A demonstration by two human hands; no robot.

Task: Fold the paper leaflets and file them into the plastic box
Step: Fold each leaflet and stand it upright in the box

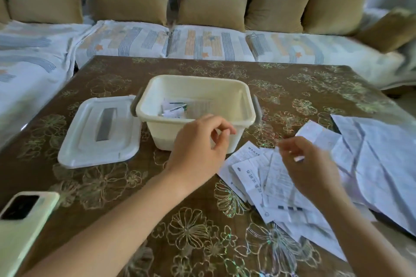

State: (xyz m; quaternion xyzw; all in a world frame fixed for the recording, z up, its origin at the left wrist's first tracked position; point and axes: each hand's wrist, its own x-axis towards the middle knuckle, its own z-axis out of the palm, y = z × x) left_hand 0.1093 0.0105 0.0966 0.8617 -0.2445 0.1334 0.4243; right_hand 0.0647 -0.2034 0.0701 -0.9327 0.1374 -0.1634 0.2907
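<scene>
At lower left a pale green phone [24,227] is seen. The near wall of the cream plastic box [162,134], mid-frame, is partly hidden by the left hand [198,150], loosely curled and empty. Folded leaflets [177,107] lie inside the box. The blurred right hand [313,166], whose grip cannot be told, is held over white paper leaflets [247,177] at lower right. A white plastic lid [90,141] lies left of the box.

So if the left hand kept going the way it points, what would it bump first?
Most likely the plastic box: the left hand hangs just before its near wall, at rim height. Depth is unclear, so it might pass over the rim instead.
</scene>
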